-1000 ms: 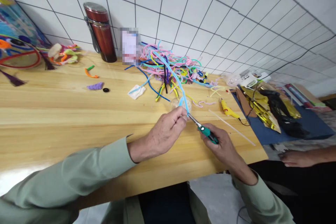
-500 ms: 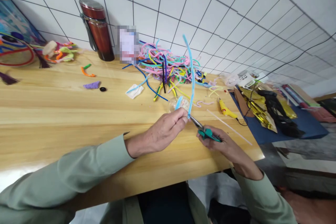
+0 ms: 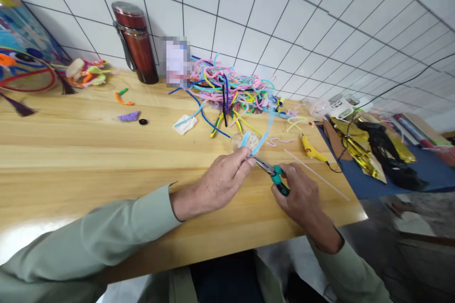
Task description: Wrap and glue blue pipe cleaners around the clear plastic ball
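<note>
My left hand (image 3: 227,175) pinches the lower end of a light blue pipe cleaner (image 3: 265,136), whose free length slants up to the right and is blurred. Green-handled needle-nose pliers (image 3: 276,174) are gripped in my right hand (image 3: 300,191), and their jaws meet the pipe cleaner at my left fingertips. Just beyond those fingers is a clear round container (image 3: 236,140) with pale contents; another light blue piece (image 3: 245,138) shows beside it. My left fingers partly hide the container and the held end.
Behind my hands lies a heap of coloured pipe cleaners (image 3: 227,85), with yellow-green pliers (image 3: 217,125) before it. A red thermos (image 3: 137,45) stands by the wall. A yellow glue gun (image 3: 313,149) and a pale stick (image 3: 316,174) lie rightward.
The pipe cleaner's free length has swung from nearly upright to leaning right. My right hand has turned the pliers, their handles now spread wider, with the jaws still at my left fingertips.
</note>
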`<action>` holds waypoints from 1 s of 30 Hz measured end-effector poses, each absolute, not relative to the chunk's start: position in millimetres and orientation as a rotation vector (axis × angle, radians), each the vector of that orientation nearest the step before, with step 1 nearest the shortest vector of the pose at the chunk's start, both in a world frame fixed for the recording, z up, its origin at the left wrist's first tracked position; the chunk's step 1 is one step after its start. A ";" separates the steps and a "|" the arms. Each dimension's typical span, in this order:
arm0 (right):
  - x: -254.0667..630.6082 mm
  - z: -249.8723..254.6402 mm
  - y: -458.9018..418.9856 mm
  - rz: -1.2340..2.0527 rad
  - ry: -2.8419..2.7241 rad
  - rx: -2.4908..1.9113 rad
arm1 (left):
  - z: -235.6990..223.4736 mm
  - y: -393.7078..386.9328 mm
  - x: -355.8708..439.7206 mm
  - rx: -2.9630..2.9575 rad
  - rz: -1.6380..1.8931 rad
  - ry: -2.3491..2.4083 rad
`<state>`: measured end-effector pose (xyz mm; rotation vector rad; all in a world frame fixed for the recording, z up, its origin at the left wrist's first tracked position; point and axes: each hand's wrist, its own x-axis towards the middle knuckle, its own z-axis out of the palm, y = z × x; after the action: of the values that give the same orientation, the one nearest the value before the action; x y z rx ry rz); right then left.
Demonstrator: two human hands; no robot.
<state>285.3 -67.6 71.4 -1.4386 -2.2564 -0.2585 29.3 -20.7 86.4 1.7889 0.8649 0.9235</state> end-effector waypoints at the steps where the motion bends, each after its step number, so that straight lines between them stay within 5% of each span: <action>1: 286.1 74.2 -68.6 -0.123 -2.244 -1.428 | 86.5 -21.8 28.7 1.819 0.929 0.847; 9: 287.7 83.9 -83.4 1.679 -1.422 -1.354 | 90.6 -30.2 23.6 1.889 1.036 0.606; 15: 269.0 61.4 -97.7 2.105 -0.919 -0.997 | 90.2 -28.9 25.4 1.813 1.038 0.556; 21: 259.2 61.1 -101.6 1.713 -1.057 -1.256 | 77.9 -22.7 33.8 1.707 1.062 0.695; 30: 255.9 57.0 -81.6 0.026 -1.869 -1.526 | 70.2 -17.6 32.8 1.738 1.218 0.781</action>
<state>255.9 -81.6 57.0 -1.5261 -1.8692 0.0263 32.8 -17.6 70.2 1.7384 0.7814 1.2182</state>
